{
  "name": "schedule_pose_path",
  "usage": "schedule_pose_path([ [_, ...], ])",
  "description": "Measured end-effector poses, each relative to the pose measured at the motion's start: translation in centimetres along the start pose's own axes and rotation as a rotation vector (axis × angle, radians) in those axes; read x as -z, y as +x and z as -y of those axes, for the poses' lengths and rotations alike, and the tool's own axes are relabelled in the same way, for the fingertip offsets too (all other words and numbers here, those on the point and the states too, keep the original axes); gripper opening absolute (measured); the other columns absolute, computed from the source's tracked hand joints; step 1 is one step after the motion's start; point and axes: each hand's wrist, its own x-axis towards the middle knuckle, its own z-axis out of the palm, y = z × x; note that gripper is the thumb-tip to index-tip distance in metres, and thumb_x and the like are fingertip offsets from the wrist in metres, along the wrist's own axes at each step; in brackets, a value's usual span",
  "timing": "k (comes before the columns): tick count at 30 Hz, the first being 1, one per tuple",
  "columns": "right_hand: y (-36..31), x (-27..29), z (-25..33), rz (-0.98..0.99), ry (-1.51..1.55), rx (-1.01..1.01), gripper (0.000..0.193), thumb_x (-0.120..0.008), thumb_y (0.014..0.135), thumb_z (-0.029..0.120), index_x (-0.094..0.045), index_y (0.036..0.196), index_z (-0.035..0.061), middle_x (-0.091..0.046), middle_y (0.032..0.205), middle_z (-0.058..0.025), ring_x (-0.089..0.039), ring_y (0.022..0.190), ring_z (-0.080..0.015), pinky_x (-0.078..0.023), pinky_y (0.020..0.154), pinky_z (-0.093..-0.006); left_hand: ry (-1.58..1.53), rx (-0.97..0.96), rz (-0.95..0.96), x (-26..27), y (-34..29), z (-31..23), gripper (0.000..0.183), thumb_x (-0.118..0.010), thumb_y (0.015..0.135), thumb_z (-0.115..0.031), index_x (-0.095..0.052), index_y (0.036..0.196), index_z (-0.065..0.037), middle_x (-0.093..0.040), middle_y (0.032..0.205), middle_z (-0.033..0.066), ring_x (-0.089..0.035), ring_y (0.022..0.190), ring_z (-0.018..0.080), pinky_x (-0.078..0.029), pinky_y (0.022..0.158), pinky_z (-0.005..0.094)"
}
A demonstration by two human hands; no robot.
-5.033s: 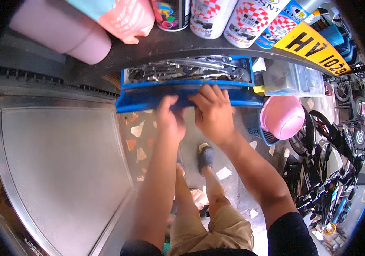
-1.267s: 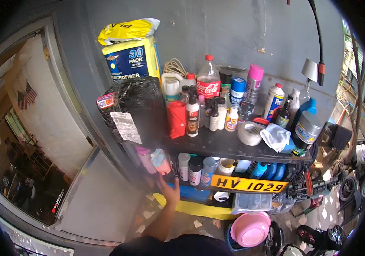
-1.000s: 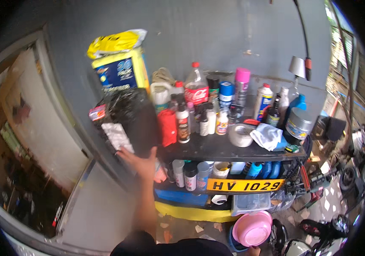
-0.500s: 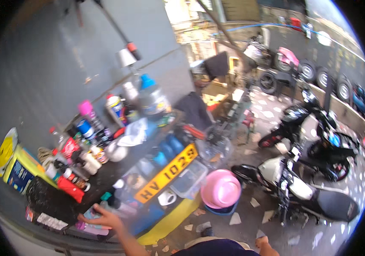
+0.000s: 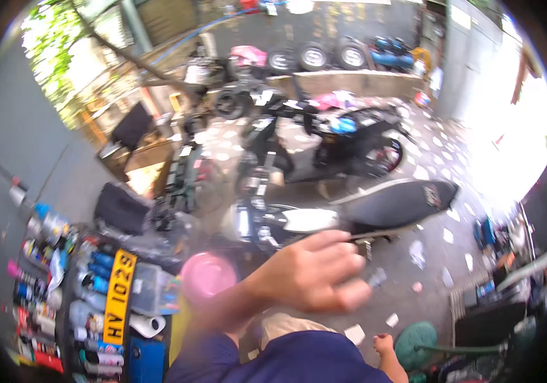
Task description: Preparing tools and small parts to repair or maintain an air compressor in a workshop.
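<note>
My left hand (image 5: 315,271) is raised in the middle of the view, blurred, its back toward me. The fingers bend loosely with gaps between them, and nothing shows in them. Behind it lies a motorcycle with a white tank and black seat (image 5: 382,204); I cannot tell that the hand touches it. A pink basin (image 5: 208,277) stands beside my left forearm. My right hand (image 5: 383,343) hangs low on the right, near a round green base (image 5: 416,345). Its fingers are too small to make out.
Bottles and cans crowd a bench on the left, with a yellow plate (image 5: 120,297), a clear plastic box (image 5: 149,287) and a tape roll (image 5: 147,325). A second, black motorcycle (image 5: 356,147) stands farther back. Several wheels (image 5: 313,57) line the back wall. Clutter fills the right side.
My view has swung right, so the bench now lies at the far left. My left hand has left the bench's near edge and risen in front of the motorcycle. The right hand still hangs low.
</note>
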Motion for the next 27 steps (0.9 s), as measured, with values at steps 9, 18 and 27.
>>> schedule_pose_path([
  [9, -6.7, 12.5, -12.0, -0.404, 0.165, -0.433, 0.032, -0.069, 0.075, 0.021, -0.070, 0.096, -0.0032, -0.070, 0.099, -0.0232, -0.067, 0.099, -0.0354, -0.050, 0.089, -0.0424, -0.942, -0.127, -0.079, -20.8, 18.2, 0.7, 0.050, -0.081, 0.080, -0.025, -0.047, 0.114, -0.009, -0.061, 0.085, 0.0120, -0.067, 0.085, 0.0317, -0.057, 0.078, 0.0462],
  [18, -7.1, 7.8, -11.3, -0.260, 0.596, -0.573, 0.020, -0.069, 0.086, 0.018, -0.071, 0.100, 0.0033, -0.068, 0.076, -0.0071, -0.061, 0.058, -0.0149, -0.047, 0.050, -0.0325, -0.841, 0.014, 0.339, -48.1, 25.1, 5.5, 0.034, -0.078, 0.073, -0.001, -0.058, 0.101, -0.003, -0.066, 0.081, 0.0117, -0.067, 0.073, 0.0230, -0.053, 0.066, 0.0315],
  [27, -0.3, 17.8, -5.0, -0.650, 1.223, -0.873, 0.018, -0.067, 0.089, 0.017, -0.071, 0.098, 0.0017, -0.070, 0.085, -0.0096, -0.063, 0.063, -0.0166, -0.049, 0.052, -0.0323, -1.149, -0.189, 0.695, -66.5, 37.1, -0.8, 0.030, -0.077, 0.078, -0.011, -0.062, 0.104, -0.006, -0.065, 0.083, 0.0091, -0.066, 0.075, 0.0263, -0.052, 0.066, 0.0349],
])
